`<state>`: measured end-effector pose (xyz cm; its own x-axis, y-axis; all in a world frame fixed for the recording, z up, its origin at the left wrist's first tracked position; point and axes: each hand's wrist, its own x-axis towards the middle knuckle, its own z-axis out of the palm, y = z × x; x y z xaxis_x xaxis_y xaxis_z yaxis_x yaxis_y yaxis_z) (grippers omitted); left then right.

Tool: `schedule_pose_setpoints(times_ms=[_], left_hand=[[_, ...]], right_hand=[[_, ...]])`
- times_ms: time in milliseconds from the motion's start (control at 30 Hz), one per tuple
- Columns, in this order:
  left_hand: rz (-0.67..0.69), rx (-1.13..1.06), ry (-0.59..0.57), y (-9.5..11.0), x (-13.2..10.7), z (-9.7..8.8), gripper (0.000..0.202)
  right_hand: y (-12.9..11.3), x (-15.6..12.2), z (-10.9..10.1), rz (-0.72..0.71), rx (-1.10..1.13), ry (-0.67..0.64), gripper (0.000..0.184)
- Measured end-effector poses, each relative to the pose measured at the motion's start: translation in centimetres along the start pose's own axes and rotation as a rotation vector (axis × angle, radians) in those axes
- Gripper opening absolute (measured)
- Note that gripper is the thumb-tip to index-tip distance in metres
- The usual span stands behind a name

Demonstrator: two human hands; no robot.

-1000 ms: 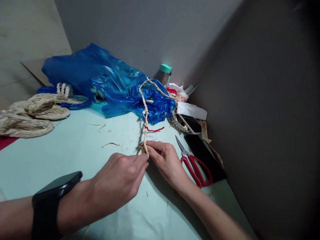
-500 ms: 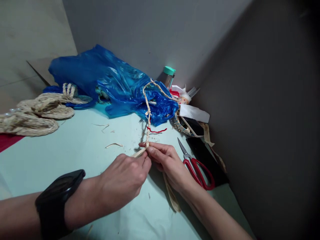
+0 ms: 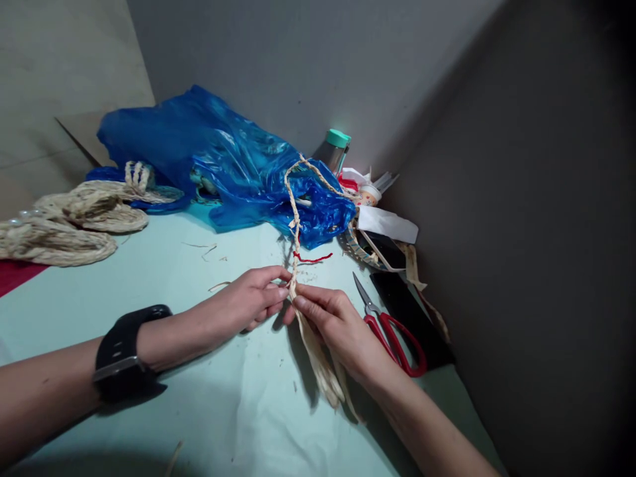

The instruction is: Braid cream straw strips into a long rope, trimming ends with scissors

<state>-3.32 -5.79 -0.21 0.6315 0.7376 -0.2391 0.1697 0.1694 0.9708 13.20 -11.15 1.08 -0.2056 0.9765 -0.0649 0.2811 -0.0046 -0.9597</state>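
Right hand (image 3: 335, 321) pinches the braided cord (image 3: 295, 215) at the plait's lower end; left hand (image 3: 251, 299) has fingertips against it, can't tell if gripping. Cord runs from the blue bag (image 3: 228, 156) at the surface's (image 3: 213, 397) far edge toward its middle: plaited down to the fingers, loose strands (image 3: 317, 364) below unplaited. Scissors (image 3: 401, 341) near right edge. Versus half a second ago, left hand moved up; strands now hang bunched.

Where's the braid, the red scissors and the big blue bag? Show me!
Braid (image 3: 295, 215): head view, on its plaited length, in front of the bag.
Red scissors (image 3: 389, 332): head view, on a red handle.
Blue bag (image 3: 233, 165): head view, on its crumpled middle.
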Motion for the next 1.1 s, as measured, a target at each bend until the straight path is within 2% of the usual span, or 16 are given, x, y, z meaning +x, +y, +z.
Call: schedule_pose_setpoints(times_ms=[167,333,433,567,700,833,933,1033,1100], left_hand=[[0.023,0.192,0.043,0.0,-0.3,-0.2,0.016],[0.032,0.219,0.106,0.3,-0.2,0.1,0.021],[0.087,0.298,0.166,0.3,0.0,0.2,0.022],[0.088,0.392,0.202,0.6,0.0,0.2,0.028],[0.018,0.291,0.186,0.7,-0.1,0.4,0.028],[-0.064,0.084,0.175,0.4,-0.4,0.6,0.023],[-0.075,-0.041,0.135,0.3,-0.7,0.6,0.026],[-0.047,-0.078,0.146,0.3,-0.9,0.6,0.026],[-0.036,-0.105,0.159,0.4,-0.9,0.6,0.021]], right_hand=[[-0.2,-0.4,-0.1,0.006,-0.278,0.055,0.032],[-0.5,-0.9,0.3,-0.051,-0.464,0.097,0.030],[-0.7,-1.1,0.3,-0.040,-0.599,0.116,0.030],[-1.0,-1.4,0.3,-0.047,-0.855,0.146,0.021],[-1.2,-1.9,0.8,-0.091,-1.019,0.181,0.019],[-1.0,-2.2,2.2,-0.123,-1.080,0.113,0.022],[-0.7,-2.2,2.9,-0.157,-1.138,0.050,0.033],[-0.9,-2.2,2.7,-0.213,-1.111,0.011,0.030],[-1.4,-2.4,2.0,-0.247,-0.983,0.045,0.026]])
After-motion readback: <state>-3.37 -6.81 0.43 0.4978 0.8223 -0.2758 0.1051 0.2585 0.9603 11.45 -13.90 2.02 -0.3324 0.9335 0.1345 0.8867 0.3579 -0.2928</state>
